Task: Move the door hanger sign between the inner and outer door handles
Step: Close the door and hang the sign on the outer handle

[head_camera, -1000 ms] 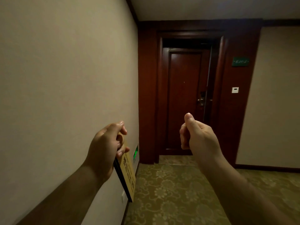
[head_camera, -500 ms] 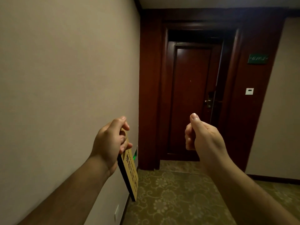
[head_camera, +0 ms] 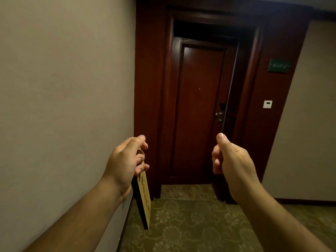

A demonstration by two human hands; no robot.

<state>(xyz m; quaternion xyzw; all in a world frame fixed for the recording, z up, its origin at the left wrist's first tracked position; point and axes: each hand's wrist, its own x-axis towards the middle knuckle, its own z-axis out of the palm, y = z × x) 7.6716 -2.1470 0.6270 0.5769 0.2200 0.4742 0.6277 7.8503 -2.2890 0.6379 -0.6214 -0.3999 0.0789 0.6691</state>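
My left hand (head_camera: 125,160) grips the top of a tan door hanger sign (head_camera: 144,200) with dark lettering; the sign hangs down below my fingers, close to the left wall. My right hand (head_camera: 231,160) is raised in front of me with its fingers curled into a loose fist and the thumb up, holding nothing. Straight ahead stands a dark red wooden door (head_camera: 198,110), slightly ajar along its right edge. Its metal outer handle (head_camera: 219,115) sits at the door's right side, well beyond both hands.
A beige wall (head_camera: 63,88) runs close along my left. The dark wood door frame (head_camera: 151,88) surrounds the door. A green room-number plate (head_camera: 278,66) and a white switch (head_camera: 267,104) are on the right panel. Patterned green carpet (head_camera: 190,224) covers the floor.
The view has come closer to the door, which now looks larger. Both hands keep their poses, the left still holding the sign.
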